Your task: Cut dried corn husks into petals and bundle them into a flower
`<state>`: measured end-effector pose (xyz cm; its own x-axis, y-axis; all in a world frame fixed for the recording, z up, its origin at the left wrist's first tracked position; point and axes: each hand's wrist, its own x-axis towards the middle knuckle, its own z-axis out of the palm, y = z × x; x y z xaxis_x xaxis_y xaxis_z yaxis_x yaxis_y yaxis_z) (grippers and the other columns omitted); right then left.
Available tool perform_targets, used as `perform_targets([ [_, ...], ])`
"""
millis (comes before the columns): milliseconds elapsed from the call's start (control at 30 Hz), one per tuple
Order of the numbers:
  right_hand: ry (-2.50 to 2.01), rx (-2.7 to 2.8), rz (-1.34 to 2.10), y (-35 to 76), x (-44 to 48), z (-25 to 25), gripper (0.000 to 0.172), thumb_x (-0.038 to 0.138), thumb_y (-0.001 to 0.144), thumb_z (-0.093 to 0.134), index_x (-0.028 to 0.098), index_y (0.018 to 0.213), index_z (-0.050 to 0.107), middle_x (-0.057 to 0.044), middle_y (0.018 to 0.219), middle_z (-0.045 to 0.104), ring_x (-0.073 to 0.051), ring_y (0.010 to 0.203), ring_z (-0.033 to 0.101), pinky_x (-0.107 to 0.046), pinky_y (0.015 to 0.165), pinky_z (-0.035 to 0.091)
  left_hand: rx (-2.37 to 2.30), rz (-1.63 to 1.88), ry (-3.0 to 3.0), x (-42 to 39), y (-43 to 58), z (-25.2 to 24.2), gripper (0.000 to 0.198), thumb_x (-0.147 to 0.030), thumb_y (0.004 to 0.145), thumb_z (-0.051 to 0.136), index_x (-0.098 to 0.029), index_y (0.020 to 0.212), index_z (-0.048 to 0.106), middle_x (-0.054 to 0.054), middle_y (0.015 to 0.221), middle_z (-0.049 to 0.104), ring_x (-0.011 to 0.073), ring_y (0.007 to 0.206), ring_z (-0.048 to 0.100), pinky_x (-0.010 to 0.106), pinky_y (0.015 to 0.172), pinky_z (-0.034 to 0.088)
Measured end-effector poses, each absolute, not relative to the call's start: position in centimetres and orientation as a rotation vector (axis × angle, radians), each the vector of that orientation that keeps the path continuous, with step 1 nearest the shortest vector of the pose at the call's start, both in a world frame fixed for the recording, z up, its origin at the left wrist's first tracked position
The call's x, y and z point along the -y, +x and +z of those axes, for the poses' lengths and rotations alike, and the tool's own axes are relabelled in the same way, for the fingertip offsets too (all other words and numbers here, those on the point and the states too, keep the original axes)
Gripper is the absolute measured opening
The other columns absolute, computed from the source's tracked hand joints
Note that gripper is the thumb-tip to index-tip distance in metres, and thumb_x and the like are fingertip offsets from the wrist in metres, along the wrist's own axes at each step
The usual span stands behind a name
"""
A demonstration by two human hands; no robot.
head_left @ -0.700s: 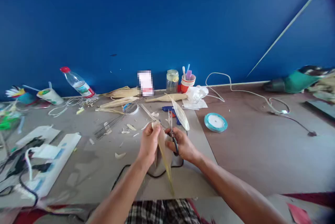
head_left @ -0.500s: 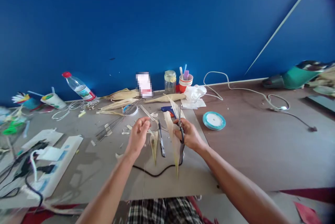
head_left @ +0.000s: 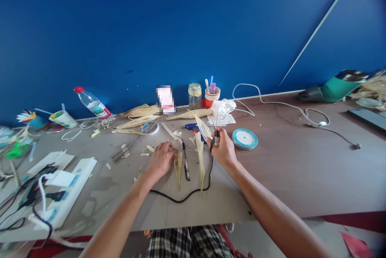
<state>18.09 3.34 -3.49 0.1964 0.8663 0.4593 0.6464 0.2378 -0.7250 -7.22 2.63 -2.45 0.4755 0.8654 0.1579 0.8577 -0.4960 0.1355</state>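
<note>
Head view: the long corn husk (head_left: 200, 163) now lies released on the tabletop (head_left: 286, 173), so right hand (head_left: 223, 147) curls around scissors (head_left: 212, 144) only; left hand (head_left: 163, 157) half-curls, its hold unclear.

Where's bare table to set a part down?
Biggest: brown tabletop, right of the ribbon spool and right forearm, in front of the white cable. Smaller: grey surface between power strip and left forearm.
Crowded: around the left hand, with husk pieces, pen and thin wires; also along the blue wall, with bottle, jar and paper cups.
</note>
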Motion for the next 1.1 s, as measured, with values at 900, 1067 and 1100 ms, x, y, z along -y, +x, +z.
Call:
perform_targets([
  [900,-1.208,1.390,0.855,16.4,-1.6,-2.4,0.040,0.028,0.073,0.061,0.021,0.109,0.045,0.000,0.081,0.058,-0.010,0.057,0.045,-0.023,0.053,0.039,-1.406,0.968,1.658,-2.4,-5.3,1.0,0.013,-0.030,0.078,0.054,-0.017,0.078,0.057,0.002,0.074,0.059,0.0143,0.070,0.055,0.029,0.072,0.045],
  [1067,-0.949,1.272,1.266,15.4,-0.7,-1.8,0.041,0.029,0.069,0.067,0.021,0.102,0.045,0.003,0.071,0.053,-0.010,0.059,0.047,-0.024,0.055,0.039,-1.249,0.906,1.290,-1.2,-2.8,1.0,0.021,-0.037,0.072,0.061,-0.016,0.073,0.056,-0.003,0.061,0.053,0.0101,0.058,0.048,0.023,0.061,0.040],
  [1100,-0.926,1.276,1.302,15.2,-0.6,-1.8,0.042,0.030,0.068,0.069,0.022,0.103,0.045,0.003,0.073,0.053,-0.010,0.060,0.048,-0.024,0.056,0.039,-1.277,0.882,1.312,-1.0,-2.4,0.6,0.021,-0.036,0.072,0.061,-0.016,0.072,0.057,-0.003,0.059,0.053,0.0099,0.056,0.047,0.022,0.058,0.038],
])
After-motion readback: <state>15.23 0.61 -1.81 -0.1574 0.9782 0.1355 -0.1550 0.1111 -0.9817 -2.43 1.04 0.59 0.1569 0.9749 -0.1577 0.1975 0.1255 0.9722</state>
